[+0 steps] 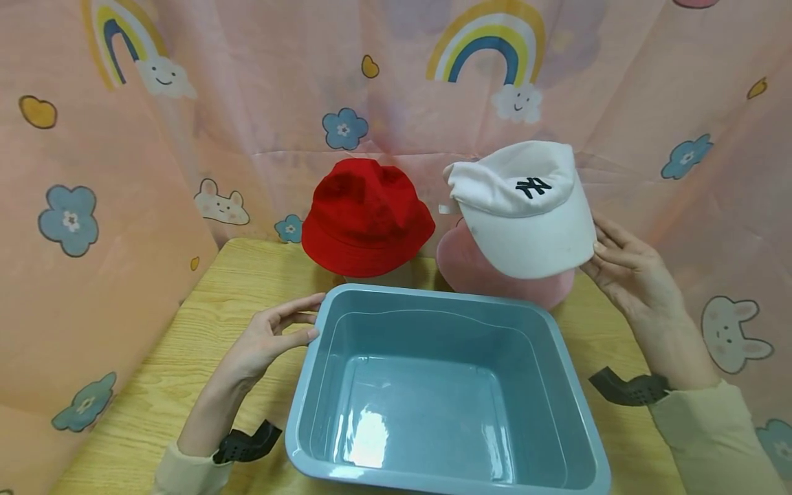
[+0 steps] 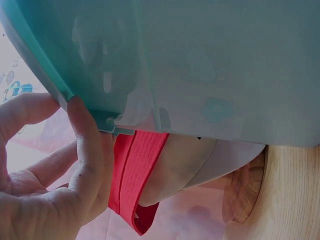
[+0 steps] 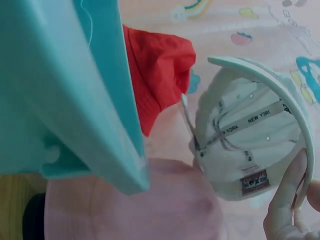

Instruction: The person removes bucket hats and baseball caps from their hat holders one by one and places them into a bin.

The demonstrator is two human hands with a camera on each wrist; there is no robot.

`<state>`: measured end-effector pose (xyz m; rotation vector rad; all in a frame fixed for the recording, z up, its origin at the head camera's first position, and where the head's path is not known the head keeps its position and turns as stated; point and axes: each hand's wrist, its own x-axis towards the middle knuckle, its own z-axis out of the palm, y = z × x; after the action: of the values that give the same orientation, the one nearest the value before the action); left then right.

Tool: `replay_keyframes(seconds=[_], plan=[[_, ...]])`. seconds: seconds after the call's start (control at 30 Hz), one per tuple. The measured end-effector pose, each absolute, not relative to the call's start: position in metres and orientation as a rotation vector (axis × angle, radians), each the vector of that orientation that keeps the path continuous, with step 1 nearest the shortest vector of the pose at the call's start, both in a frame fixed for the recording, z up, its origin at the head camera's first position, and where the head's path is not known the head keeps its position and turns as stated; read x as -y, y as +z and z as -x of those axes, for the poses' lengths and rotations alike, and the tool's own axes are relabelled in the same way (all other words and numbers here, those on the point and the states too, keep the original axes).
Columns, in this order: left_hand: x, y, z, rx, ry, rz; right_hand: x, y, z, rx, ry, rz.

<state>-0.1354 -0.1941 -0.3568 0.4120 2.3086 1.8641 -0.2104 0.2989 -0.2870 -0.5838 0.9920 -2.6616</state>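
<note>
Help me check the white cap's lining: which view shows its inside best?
The right wrist view: it looks straight into the white cap, showing seam tapes and a sewn label, with the right hand pinching the brim. The head view shows only its outside and logo; the left wrist view only a pale edge, unclear.

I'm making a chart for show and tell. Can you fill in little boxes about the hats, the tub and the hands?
white cap: held up by its brim, above the pink hat
right hand: pinches the white cap's brim
left hand: touches the tub's left rim
tub: blue, nothing in it
red hat: behind the tub
pink hat: behind the tub
table: wooden
</note>
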Motion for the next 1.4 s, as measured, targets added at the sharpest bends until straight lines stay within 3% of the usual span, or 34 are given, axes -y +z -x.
replay_keyframes(seconds=[1.4], plan=[[0.194,-0.355,0.134,-2.338,1.852,-0.4,-0.274,-0.26,0.163,-1.488,-2.262,0.915]])
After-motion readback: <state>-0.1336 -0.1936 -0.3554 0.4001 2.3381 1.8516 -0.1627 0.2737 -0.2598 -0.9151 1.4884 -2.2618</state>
